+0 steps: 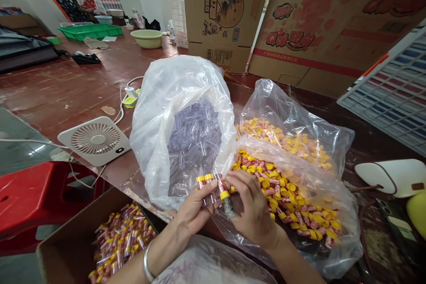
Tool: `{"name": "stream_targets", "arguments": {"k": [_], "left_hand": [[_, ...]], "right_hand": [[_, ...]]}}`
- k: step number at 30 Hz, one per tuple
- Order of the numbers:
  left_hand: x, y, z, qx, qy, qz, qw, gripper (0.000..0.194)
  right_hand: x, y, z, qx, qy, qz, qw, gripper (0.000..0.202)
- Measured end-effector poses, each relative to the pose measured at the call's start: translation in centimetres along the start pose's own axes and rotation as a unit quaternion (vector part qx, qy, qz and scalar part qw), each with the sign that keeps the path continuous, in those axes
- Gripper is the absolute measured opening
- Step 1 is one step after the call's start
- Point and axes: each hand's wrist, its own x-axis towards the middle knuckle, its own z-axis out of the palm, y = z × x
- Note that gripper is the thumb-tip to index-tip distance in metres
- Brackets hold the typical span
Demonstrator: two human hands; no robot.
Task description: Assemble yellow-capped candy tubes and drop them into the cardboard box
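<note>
My left hand point(196, 208), with a silver bangle at the wrist, is closed around several clear tubes point(209, 191) with yellow caps and red-patterned contents. Beside it, my right hand point(251, 204) pinches another yellow-capped tube point(222, 188), tilted next to the others; a grey-green patch shows just under its cap. Behind the hands, a white plastic bag point(149, 151) lies open, full of clear empty tubes point(195, 133). Right of my right hand, a clear bag point(349, 230) holds yellow caps with red-and-white rolls point(286, 191).
A cardboard box point(63, 239) of capped tubes stands lower left, near a red stool point(33, 204). A white fan point(96, 140) sits left of the bag. Cardboard sheets point(226, 13) stand behind. A person point(68, 0) is at the far left.
</note>
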Motion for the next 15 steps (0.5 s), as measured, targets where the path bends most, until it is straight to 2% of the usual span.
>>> {"name": "stream_targets", "arguments": {"k": [2,4,5,9,12,14,15], "left_hand": [[-0.3,0.0,0.9,-0.046,0.005,-0.026,0.999,0.021],[-0.5,0.1,1.8,-0.106,0.011,-0.054,0.993,0.029],[-0.6,0.1,2.2,-0.129,0.015,-0.064,0.989,0.033],[-0.6,-0.1,2.9,-0.145,0.023,-0.072,0.986,0.035],[-1.5,0.5,1.1,-0.109,0.008,-0.069,0.992,0.037],[-3.3,2.1,-2.1,-0.041,-0.032,-0.061,0.997,0.039],[-4.5,3.2,-4.3,0.008,-0.059,-0.059,0.996,0.04]], "right_hand": [[0.3,0.8,-0.1,0.085,-0.097,0.048,0.991,0.075],[0.3,1.6,0.0,0.166,-0.166,0.067,0.97,0.08],[0.2,1.9,0.2,0.192,-0.173,0.073,0.963,0.077],[0.1,1.7,1.4,0.219,-0.124,0.099,0.963,0.057],[0.5,1.0,0.9,0.215,-0.17,0.117,0.955,0.069],[0.5,1.3,-0.4,0.187,-0.221,0.117,0.95,0.089],[0.4,1.8,-1.2,0.159,-0.228,0.122,0.953,0.091]]}}
